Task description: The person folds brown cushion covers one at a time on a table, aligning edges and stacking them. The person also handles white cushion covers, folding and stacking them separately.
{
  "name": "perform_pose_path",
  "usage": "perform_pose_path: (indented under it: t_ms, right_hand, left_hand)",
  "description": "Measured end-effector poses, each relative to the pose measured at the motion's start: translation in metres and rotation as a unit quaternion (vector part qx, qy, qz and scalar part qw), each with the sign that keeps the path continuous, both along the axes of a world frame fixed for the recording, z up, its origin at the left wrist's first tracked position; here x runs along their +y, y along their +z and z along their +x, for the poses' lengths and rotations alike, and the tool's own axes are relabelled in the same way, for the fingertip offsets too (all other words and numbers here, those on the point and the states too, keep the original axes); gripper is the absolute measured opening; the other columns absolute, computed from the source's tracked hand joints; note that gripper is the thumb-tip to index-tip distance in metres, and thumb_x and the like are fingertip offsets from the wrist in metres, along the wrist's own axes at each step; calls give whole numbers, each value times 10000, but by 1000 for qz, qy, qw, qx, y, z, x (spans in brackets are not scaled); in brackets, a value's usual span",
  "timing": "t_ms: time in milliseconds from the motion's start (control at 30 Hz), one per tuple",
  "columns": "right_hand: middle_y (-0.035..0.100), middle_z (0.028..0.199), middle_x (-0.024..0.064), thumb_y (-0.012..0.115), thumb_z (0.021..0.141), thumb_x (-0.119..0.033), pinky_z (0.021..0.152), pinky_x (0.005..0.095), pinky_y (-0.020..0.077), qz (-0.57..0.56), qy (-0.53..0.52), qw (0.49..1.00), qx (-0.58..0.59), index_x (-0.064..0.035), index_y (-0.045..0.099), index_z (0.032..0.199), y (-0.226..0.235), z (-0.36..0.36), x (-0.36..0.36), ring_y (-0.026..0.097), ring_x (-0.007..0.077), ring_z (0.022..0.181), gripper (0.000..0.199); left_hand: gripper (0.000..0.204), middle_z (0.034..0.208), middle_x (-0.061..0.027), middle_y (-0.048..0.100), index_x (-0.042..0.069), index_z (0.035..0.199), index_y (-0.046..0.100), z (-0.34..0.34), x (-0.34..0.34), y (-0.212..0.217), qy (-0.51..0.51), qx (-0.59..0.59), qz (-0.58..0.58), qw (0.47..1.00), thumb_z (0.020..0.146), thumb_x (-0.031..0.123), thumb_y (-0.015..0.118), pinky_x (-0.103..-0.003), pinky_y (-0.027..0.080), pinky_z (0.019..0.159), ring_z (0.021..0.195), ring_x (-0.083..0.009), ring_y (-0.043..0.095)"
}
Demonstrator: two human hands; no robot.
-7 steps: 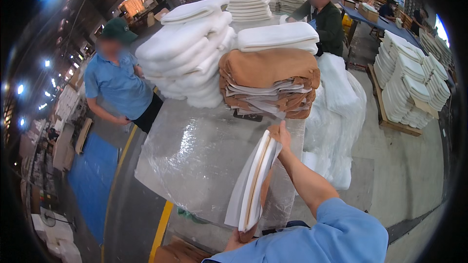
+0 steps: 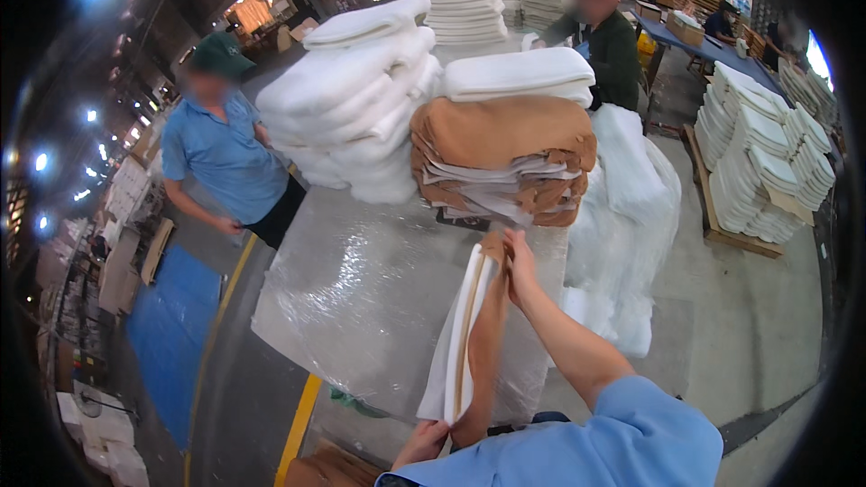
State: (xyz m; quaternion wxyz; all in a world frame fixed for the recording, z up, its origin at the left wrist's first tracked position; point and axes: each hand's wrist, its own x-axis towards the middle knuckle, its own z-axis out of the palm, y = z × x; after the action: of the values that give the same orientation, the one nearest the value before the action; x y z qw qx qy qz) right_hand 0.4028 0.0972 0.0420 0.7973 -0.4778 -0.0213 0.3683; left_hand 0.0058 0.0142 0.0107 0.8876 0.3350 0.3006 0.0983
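Observation:
Over the near part of the plastic-covered table (image 2: pixel 334 298), a white foam pad (image 2: pixel 458 334) stands on edge between my hands. Its brown fabric side (image 2: pixel 488 334) faces right, and a thin tan line runs along the white edge. At the far end, my right hand (image 2: pixel 519 266) is closed on the brown fabric. My left hand (image 2: pixel 424 440) grips the pad's near end, low by my body, with some fingers hidden. Just beyond my right hand rises a stack of brown fabric pieces (image 2: pixel 505 135) with pale layers between them.
Tall piles of white padding (image 2: pixel 347 99) stand at the table's far left. A plastic-wrapped white bundle (image 2: pixel 618 243) sits to the right, near a loaded pallet (image 2: pixel 735 239). One person in a blue shirt (image 2: pixel 221 158) stands left; another in dark green (image 2: pixel 613 54) stands behind the stacks.
The pad has turned so that more of its brown side shows. My right hand has shifted slightly toward me, and more of my left hand has come into view.

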Motion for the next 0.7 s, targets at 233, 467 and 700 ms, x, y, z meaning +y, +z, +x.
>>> perform_pose_path:
  t_ms: [233, 467, 700]
  right_hand:
    - [503, 1515, 187, 815, 864, -73, 1154, 366, 408, -18, 105, 976, -189, -53, 208, 1657, 29, -35, -57, 491, 258, 1399, 999]
    - [695, 1215, 142, 690, 950, -133, 951, 339, 499, -133, 71, 951, -270, 6, 621, 1380, 4, 12, -55, 640, 203, 1093, 457]
    - [642, 801, -14, 587, 1070, -261, 635, 305, 427, -186, 23, 958, -218, 21, 743, 1007, 7, 22, -48, 513, 86, 713, 328]
  left_hand:
    - [774, 1658, -159, 352, 3, 1672, 158, 116, 39, 39, 93, -40, 76, 992, 1023, 79, 573, -370, 301, 1228, 1495, -252, 387]
    - [581, 1481, -145, 558, 5, 1552, 440, 241, 100, 38, 104, 35, 420, 901, 992, 37, 594, -361, 427, 1131, 1327, -236, 560]
    - [434, 1238, -148, 665, 22, 1318, 659, 310, 140, 46, 118, 100, 635, 757, 889, 83, 696, -379, 502, 1002, 1150, -282, 650]
